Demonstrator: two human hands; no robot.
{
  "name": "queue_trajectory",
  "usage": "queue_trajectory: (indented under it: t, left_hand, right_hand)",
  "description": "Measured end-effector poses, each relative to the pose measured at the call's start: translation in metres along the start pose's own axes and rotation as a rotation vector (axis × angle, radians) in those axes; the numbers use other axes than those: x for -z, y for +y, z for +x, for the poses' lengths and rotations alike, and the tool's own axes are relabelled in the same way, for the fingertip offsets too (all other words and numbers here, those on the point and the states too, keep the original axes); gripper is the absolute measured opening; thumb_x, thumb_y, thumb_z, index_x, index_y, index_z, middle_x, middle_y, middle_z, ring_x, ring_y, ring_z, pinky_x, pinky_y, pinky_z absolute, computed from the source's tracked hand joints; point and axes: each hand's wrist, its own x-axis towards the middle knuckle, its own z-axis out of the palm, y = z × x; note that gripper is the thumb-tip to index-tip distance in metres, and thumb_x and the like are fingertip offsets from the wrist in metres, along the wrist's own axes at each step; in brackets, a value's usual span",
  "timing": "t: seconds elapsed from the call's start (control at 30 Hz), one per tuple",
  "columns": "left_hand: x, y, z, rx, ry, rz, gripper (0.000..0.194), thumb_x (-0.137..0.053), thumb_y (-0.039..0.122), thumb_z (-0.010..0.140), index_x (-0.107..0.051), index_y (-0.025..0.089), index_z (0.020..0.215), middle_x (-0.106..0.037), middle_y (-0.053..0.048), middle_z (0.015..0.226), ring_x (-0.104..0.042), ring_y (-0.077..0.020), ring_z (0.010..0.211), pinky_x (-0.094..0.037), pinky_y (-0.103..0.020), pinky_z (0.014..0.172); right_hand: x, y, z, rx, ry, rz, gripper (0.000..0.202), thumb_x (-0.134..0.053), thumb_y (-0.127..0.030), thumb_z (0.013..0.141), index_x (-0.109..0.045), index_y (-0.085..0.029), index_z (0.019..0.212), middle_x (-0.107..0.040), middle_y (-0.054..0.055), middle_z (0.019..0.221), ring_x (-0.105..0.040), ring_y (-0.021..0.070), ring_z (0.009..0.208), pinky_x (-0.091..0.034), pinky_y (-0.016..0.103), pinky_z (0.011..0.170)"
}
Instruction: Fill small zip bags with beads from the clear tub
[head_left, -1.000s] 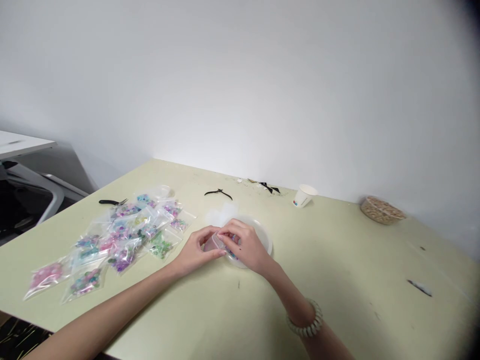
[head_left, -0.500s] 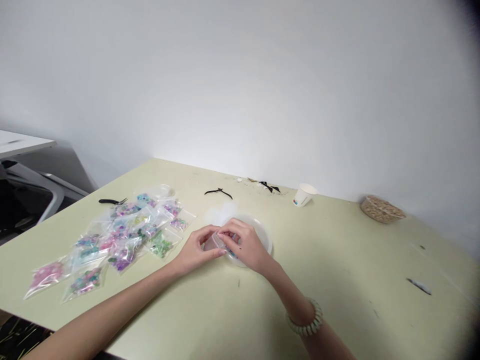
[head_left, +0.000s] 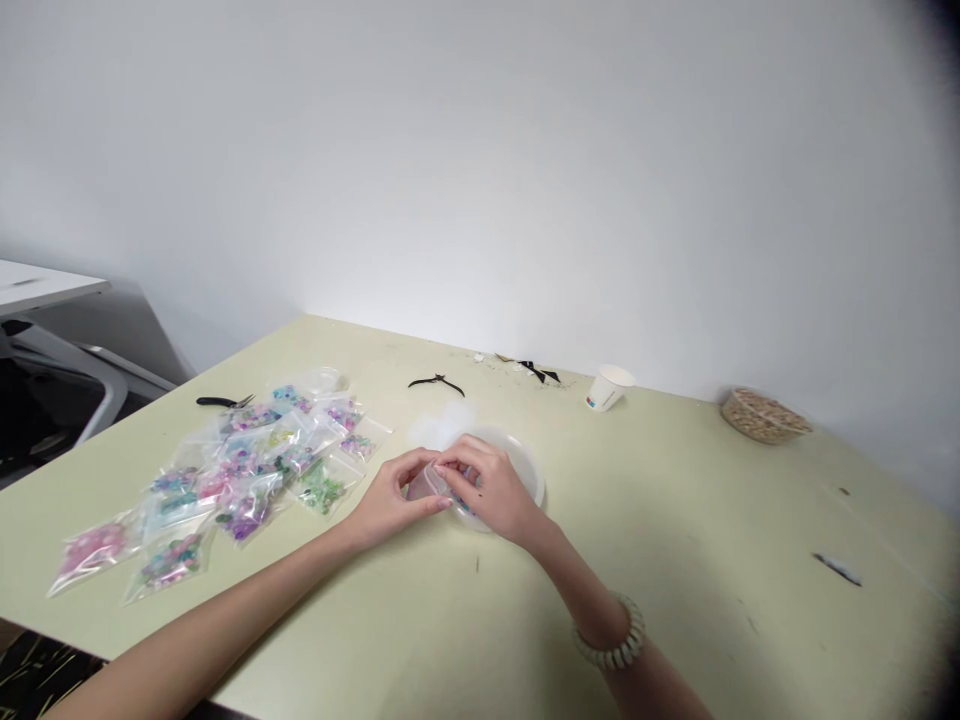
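My left hand [head_left: 397, 500] curves around the left side of a small clear plastic bag [head_left: 429, 484], its fingers wrapped on the edge. My right hand [head_left: 491, 488] is pinched at the top of the same bag, over a round white dish [head_left: 525, 465]. Some blue beads show between the hands; whether they lie in the bag or in the dish I cannot tell. Left of my hands lie several clear bags of coloured beads, among them one with green beads [head_left: 321, 490] and one with pink beads [head_left: 96, 548]. A coiled band circles my right wrist.
Black-handled pliers [head_left: 219, 402] lie behind the bead bags. Another black tool [head_left: 437, 381] rests beyond the dish. Black scraps [head_left: 538, 371], a paper cup [head_left: 609, 388] and a clear tub of tan pieces [head_left: 765, 416] stand along the wall. A dark, thin object [head_left: 838, 570] is at the right.
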Motion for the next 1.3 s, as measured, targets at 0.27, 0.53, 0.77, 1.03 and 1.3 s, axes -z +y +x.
queue_trajectory:
  t: [0.27,0.53,0.77,1.03,1.3]
  left_hand:
    - [0.0007,-0.0006,-0.0003,0.003,-0.006,0.015,0.044,-0.071,0.039,0.069,-0.061,0.015,0.104,-0.067,-0.008,0.099,-0.059,-0.0227,0.092,-0.044,-0.032,0.081]
    - [0.0007,0.0016,-0.0002,-0.008,0.002,0.03,0.042,-0.071,0.04,0.069,-0.061,0.015,0.101,-0.067,-0.008,0.099,-0.06,-0.0224,0.091,-0.045,-0.031,0.08]
    - [0.0008,0.0028,0.0004,-0.002,-0.001,0.039,0.042,-0.071,0.04,0.069,-0.062,0.015,0.101,-0.067,-0.008,0.097,-0.06,-0.0226,0.09,-0.045,-0.032,0.08]
    - [0.0009,0.0008,0.0002,-0.018,-0.002,0.04,0.041,-0.071,0.037,0.069,-0.061,0.015,0.102,-0.067,-0.008,0.097,-0.059,-0.0222,0.09,-0.044,-0.031,0.079]
    - [0.0013,0.001,0.0001,-0.013,-0.005,0.026,0.039,-0.071,0.035,0.069,-0.061,0.015,0.101,-0.067,-0.008,0.099,-0.059,-0.0219,0.091,-0.044,-0.031,0.08]
  right_hand:
    - [0.0007,-0.0023,0.0005,0.003,-0.002,-0.011,0.012,-0.052,-0.019,0.087,-0.064,-0.018,0.085,-0.059,0.003,0.082,-0.056,0.0116,0.07,-0.044,0.023,0.061]
    - [0.0008,-0.0024,-0.0001,-0.007,-0.006,0.003,0.012,-0.052,-0.017,0.086,-0.064,-0.018,0.085,-0.058,0.002,0.082,-0.056,0.0115,0.07,-0.044,0.023,0.061]
    - [0.0008,-0.0027,0.0002,-0.013,-0.009,0.008,0.012,-0.052,-0.015,0.086,-0.064,-0.018,0.085,-0.058,0.002,0.082,-0.056,0.0115,0.07,-0.043,0.023,0.062]
    - [0.0004,-0.0017,-0.0002,-0.01,-0.01,-0.008,0.011,-0.052,-0.016,0.086,-0.063,-0.018,0.084,-0.058,0.002,0.083,-0.055,0.0113,0.071,-0.043,0.022,0.062]
    - [-0.0001,-0.0015,0.0002,-0.014,-0.004,0.0,0.012,-0.052,-0.018,0.086,-0.064,-0.018,0.084,-0.058,0.002,0.082,-0.055,0.0116,0.07,-0.042,0.023,0.062]
